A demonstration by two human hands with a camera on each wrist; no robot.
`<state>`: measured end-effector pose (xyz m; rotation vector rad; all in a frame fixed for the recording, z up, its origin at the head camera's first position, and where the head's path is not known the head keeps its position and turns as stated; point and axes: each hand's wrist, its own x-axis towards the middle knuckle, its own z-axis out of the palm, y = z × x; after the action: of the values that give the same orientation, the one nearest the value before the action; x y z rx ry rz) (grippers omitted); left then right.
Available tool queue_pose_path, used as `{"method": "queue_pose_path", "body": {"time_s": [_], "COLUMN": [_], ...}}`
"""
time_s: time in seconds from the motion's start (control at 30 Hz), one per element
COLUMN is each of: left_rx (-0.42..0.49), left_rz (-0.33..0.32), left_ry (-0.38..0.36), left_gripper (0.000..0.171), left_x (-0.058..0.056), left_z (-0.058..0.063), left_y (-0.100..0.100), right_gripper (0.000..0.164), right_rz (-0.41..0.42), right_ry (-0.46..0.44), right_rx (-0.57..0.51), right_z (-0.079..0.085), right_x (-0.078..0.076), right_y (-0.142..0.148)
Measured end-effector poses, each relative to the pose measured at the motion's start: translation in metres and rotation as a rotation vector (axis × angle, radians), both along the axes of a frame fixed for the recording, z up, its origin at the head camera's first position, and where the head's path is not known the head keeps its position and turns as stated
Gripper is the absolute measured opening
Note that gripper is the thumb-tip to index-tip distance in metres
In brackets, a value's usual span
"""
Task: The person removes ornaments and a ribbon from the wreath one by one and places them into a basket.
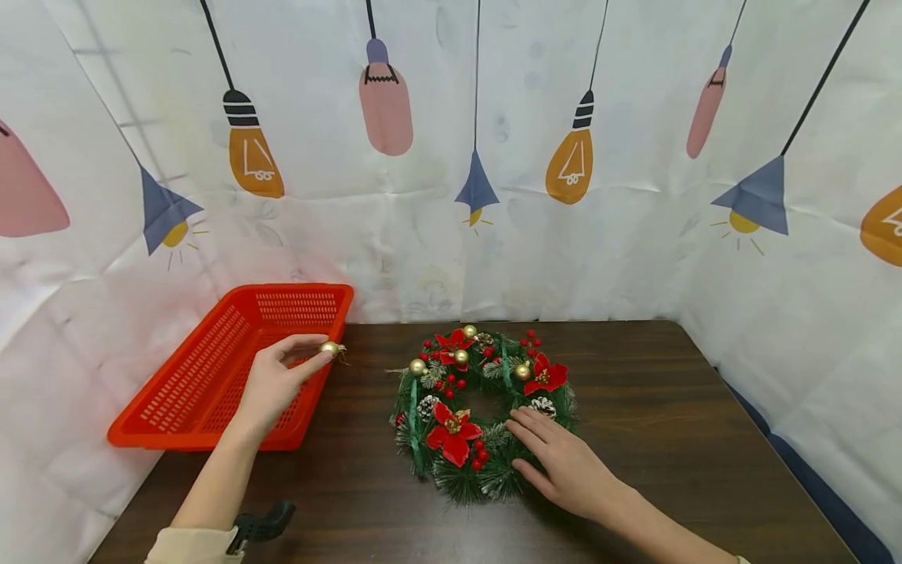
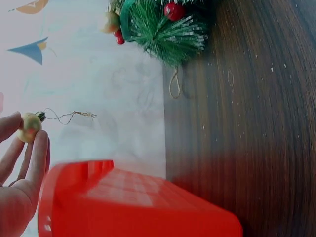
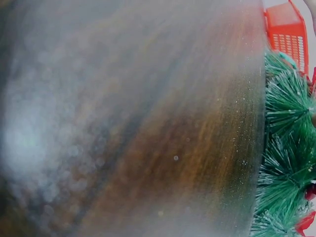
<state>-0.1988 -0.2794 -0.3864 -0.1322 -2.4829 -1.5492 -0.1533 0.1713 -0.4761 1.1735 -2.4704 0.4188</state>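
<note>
Between thumb and fingers, my left hand (image 1: 278, 381) pinches a small gold bauble (image 1: 329, 348) above the right rim of the red basket. A thin gold string trails from the bauble's cap, clearest where the bauble (image 2: 30, 127) shows in the left wrist view. My right hand (image 1: 557, 462) rests with extended fingers on the right front of a green Christmas wreath (image 1: 461, 474). Red poinsettias (image 1: 453, 433), pinecones, red berries and several gold baubles decorate the wreath. In the right wrist view, only the wreath's needles (image 3: 289, 143) show clearly; the hand is mostly out of that view.
The red plastic basket (image 1: 176, 384) stands at the table's left, its visible inside bare. Dark wood-grain tabletop (image 1: 634, 376) surrounds the wreath. A white curtain (image 1: 423, 258) printed with lamps hangs behind. A twine loop (image 2: 174, 84) sticks out from the wreath's edge.
</note>
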Motion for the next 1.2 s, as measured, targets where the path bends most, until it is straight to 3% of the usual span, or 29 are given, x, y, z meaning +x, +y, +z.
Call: {"method": "queue_pose_path", "body": {"time_s": [0.17, 0.43, 0.83, 1.2], "left_rx": [0.033, 0.004, -0.029, -0.038], "left_rz": [0.016, 0.069, 0.133, 0.146], "left_ry": [-0.007, 0.000, -0.083, -0.110], "left_gripper": [0.050, 0.050, 0.054, 0.058], "left_x": [0.000, 0.002, 0.006, 0.004], "left_z": [-0.002, -0.006, -0.011, -0.017], "left_y": [-0.012, -0.026, -0.049, -0.060], "right_gripper": [0.056, 0.056, 0.056, 0.057], "right_rz": [-0.002, -0.010, -0.008, -0.023], "right_ry": [0.007, 0.017, 0.024, -0.013], "right_rx": [-0.001, 0.005, 0.005, 0.010], "right_z": [-0.001, -0.001, -0.002, 0.000], "right_x": [-0.001, -0.001, -0.002, -0.002], "right_y": [0.001, 0.002, 0.001, 0.002]}}
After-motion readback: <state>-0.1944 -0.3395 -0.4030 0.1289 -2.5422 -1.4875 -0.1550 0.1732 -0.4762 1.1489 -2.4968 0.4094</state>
